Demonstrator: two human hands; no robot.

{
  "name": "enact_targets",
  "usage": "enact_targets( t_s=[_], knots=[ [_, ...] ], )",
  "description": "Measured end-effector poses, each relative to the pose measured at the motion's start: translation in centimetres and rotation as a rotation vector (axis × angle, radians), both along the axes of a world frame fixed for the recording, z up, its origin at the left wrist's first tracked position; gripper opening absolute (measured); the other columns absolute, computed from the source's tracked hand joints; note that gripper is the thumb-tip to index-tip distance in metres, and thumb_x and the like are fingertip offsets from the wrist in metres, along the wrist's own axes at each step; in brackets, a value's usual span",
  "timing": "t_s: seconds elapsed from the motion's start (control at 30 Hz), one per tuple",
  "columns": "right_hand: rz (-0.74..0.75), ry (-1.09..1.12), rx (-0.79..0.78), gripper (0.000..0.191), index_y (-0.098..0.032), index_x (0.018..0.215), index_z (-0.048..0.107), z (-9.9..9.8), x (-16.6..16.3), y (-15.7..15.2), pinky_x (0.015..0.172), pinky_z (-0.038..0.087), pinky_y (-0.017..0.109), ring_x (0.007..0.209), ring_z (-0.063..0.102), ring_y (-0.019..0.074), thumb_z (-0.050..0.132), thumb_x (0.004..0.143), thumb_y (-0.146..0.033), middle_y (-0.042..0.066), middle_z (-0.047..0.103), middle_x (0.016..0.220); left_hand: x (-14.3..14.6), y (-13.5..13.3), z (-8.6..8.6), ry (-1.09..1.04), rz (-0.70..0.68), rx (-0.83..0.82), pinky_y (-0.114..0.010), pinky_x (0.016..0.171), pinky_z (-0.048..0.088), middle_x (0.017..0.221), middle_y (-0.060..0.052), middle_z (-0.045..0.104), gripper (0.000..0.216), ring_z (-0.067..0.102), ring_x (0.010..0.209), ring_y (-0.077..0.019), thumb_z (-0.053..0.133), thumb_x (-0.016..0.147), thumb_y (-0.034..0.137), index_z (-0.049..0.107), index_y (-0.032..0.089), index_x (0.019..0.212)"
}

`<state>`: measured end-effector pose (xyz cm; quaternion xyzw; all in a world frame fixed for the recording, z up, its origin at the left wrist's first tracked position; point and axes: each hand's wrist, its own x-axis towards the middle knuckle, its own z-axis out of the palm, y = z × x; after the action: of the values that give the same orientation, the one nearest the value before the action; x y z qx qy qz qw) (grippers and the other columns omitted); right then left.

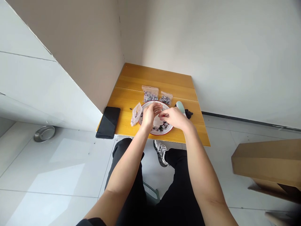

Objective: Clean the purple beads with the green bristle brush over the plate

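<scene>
L hand: the left hand [149, 115] is above the plate, fingers half-bent and close together; whether it holds some thin thing, I cannot tell, the palm side is partly hidden.
R hand: the right hand [173, 117] has thumb and fingertips closed together, it seems w/ a small red piece [164, 116] pinched between them; too small to say what exactly.
Plate: a round white plate w/ red rim [158, 134], near the front edge of the yellow-brown wooden table [188, 128], under both hands.
Beads: small, mixed black, purple and pale beads [161, 127], loose on the plate, mostly at its near side.
Bags: a larger clear plastic bag of beads [150, 94] and a smaller clear plastic bag of beads [166, 98] lie behind the plate; an open clear plastic bag [136, 113] is at its left.
Phone: a black rectangular phone [108, 122], left table edge, apart from the beads.
Handling tip: in my judgement, keep both hands low over the plate, so a dropped pc falls inside; pinch w/ fingertips only, gently, bec. small smooth pcs can slip; keep wrists off the rim, otherwise the plate may tip.
</scene>
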<state>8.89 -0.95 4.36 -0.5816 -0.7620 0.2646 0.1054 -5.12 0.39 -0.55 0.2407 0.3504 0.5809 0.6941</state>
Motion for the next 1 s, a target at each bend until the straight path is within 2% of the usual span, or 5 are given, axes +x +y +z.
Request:
enact_targets(
  t_s=[0.33, 0.5, 0.73, 0.9, 1.0],
  knots=[
    [0.0, 0.41, 0.179, 0.022, -0.026, 0.104, 0.08, 0.8, -0.8, -0.4, 0.086, 0.058, 0.033, 0.089, 0.075, 0.0188, 0.068, 0.087, -0.021, 0.001, 0.08, 0.103, 1.6, -0.1, 1.0, -0.307, -0.071, -0.157, -0.032, 0.09, 0.053, 0.086, -0.008, 0.074, 0.042, 0.071, 0.082, -0.0173, 0.048, 0.094, 0.046, 0.072, 0.013, 0.086],
    [0.055, 0.356, 0.296, 0.024, -0.027, 0.101, 0.079, 0.7, -2.3, -0.6, 0.096, 0.056, 0.036, 0.099, 0.073, 0.0185, 0.063, 0.09, -0.014, 0.0, 0.079, 0.107, 2.7, -0.7, 1.3, -0.488, -0.071, -0.088, -0.035, 0.105, 0.051, 0.097, -0.01, 0.076, 0.056, 0.072, 0.107, -0.022, 0.037, 0.096, 0.057, 0.073, 0.015, 0.09],
    [0.127, 0.312, 0.335, 0.031, -0.027, 0.113, 0.076, 1.5, -1.7, -1.4, 0.107, 0.052, 0.038, 0.118, 0.067, 0.0186, 0.059, 0.092, -0.013, -0.002, 0.075, 0.122, 2.6, -0.3, 0.3, -0.488, 0.048, -0.11, -0.033, 0.111, 0.05, 0.105, -0.009, 0.078, 0.052, 0.072, 0.113, -0.0201, 0.042, 0.094, 0.057, 0.074, 0.016, 0.095],
    [-0.215, 0.337, 0.5, 0.028, -0.026, 0.115, 0.076, 0.9, 2.3, -1.8, 0.1, 0.056, 0.041, 0.11, 0.07, 0.0222, 0.055, 0.097, -0.029, 0.004, 0.075, 0.122, 2.2, -0.3, 0.6, -0.465, 0.056, -0.129, -0.034, 0.111, 0.051, 0.12, -0.014, 0.076, 0.056, 0.066, 0.127, -0.0242, 0.043, 0.094, 0.059, 0.075, 0.014, 0.099],
    [-0.469, 0.146, 0.494, 0.029, -0.023, 0.113, 0.076, -0.8, 5.5, -1.3, 0.089, 0.058, 0.043, 0.09, 0.072, 0.0246, 0.062, 0.091, -0.034, 0.007, 0.077, 0.108, 2.1, -0.3, 0.8, -0.477, 0.051, -0.119, -0.034, 0.11, 0.052, 0.121, -0.014, 0.076, 0.059, 0.068, 0.124, -0.0252, 0.043, 0.093, 0.061, 0.077, 0.013, 0.098]
  ],
)
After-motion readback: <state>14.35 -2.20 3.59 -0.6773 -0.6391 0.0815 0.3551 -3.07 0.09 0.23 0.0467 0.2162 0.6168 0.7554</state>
